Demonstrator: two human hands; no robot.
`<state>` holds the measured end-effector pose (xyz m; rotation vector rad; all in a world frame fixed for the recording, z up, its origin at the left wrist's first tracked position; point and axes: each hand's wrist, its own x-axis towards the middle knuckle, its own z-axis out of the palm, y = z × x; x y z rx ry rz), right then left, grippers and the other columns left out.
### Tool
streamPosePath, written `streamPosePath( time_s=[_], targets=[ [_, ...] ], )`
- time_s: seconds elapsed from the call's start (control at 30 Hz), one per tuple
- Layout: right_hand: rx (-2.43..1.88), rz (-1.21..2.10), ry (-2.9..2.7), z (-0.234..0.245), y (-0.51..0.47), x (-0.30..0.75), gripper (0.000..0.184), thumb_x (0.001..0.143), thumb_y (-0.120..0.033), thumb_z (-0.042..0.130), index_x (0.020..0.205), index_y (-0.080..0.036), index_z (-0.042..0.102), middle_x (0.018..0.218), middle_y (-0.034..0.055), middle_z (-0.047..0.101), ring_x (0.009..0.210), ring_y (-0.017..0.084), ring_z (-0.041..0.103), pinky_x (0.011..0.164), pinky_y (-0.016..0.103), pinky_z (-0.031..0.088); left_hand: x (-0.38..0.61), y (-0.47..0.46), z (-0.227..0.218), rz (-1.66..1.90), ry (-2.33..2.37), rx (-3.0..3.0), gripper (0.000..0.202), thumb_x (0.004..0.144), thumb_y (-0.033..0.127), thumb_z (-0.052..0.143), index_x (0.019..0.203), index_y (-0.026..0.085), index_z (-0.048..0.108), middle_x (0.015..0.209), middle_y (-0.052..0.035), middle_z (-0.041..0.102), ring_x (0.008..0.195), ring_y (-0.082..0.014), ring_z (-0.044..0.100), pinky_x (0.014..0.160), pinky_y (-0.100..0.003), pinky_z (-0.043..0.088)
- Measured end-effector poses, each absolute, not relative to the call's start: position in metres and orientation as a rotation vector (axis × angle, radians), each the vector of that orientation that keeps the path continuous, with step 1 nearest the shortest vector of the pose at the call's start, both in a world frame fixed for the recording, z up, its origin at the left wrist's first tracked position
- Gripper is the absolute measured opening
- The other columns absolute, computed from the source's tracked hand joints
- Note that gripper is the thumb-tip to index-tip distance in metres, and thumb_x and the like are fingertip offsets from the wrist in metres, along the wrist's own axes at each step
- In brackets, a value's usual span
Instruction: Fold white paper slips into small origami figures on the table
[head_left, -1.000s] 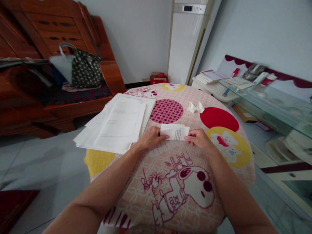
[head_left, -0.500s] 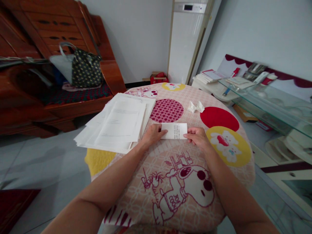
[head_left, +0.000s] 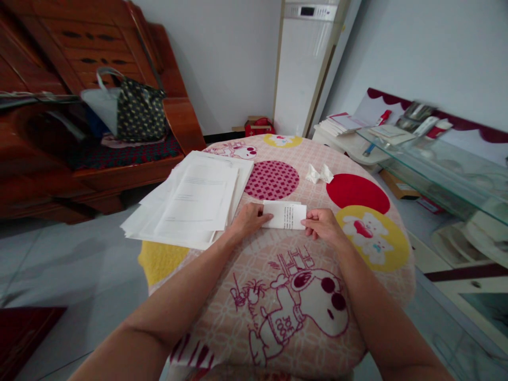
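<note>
A folded sheet of printed paper (head_left: 283,216) lies low over the tablecloth, longer from side to side than front to back. Lines of dark print show on its right half, and a second layer peeks out along its far edge. My left hand (head_left: 251,219) pinches its left end, thumb on top. At the right end, my right hand (head_left: 322,223) grips the near corner between thumb and fingers, the other fingers curled. Beyond it stand two small folded white paper pieces (head_left: 319,173). Left of my left hand is a stack of loose paper sheets (head_left: 196,198).
The round table wears a patterned cloth (head_left: 301,317). At the right stands a glass-topped cabinet (head_left: 444,169) with papers and a metal pot. A wooden bench (head_left: 130,169) holding a dark patterned bag (head_left: 141,111) is at the left. A tall white appliance (head_left: 304,69) rises behind.
The folded paper's top layer has shifted slightly toward me and to the right, so a strip of the layer beneath shows at the far edge. My right hand moved slightly right.
</note>
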<state>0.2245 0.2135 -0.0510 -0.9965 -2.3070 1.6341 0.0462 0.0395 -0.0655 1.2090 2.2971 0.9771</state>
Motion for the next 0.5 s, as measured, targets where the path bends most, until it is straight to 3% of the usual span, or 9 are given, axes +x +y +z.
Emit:
streamPosePath(
  time_s=[0.27,0.4,0.5],
  targets=[
    [-1.163,1.523,-2.249,-0.054,0.205,0.212,0.01,0.078,-0.018,0.066,0.07,-0.017,0.061,0.039,-0.004,0.056,0.027,0.007,0.042,0.028,0.016,0.03,0.049,0.044,-0.064,1.047,2.457,1.089,0.007,0.083,0.021,0.064,0.08,0.015,0.068,0.066,-0.0005,0.064,0.066,-0.015,0.057,0.064,-0.027,0.04],
    [-1.155,1.442,-2.185,-0.057,0.202,0.209,0.008,0.077,-0.017,0.064,0.07,-0.017,0.062,0.045,-0.0033,0.057,0.031,0.009,0.048,0.029,0.017,0.033,0.051,0.044,-0.061,1.095,2.5,0.96,0.037,0.082,0.018,0.067,0.119,0.016,0.065,0.077,-0.0017,0.07,0.077,-0.0182,0.065,0.074,-0.028,0.047],
    [-1.145,1.384,-2.173,-0.061,0.202,0.207,0.005,0.075,-0.018,0.063,0.072,-0.016,0.065,0.055,0.0001,0.064,0.037,0.011,0.053,0.033,0.02,0.039,0.052,0.043,-0.061,1.112,2.486,0.962,0.051,0.082,0.018,0.068,0.132,0.016,0.057,0.073,0.0007,0.068,0.076,-0.0183,0.065,0.075,-0.029,0.047]
  ],
)
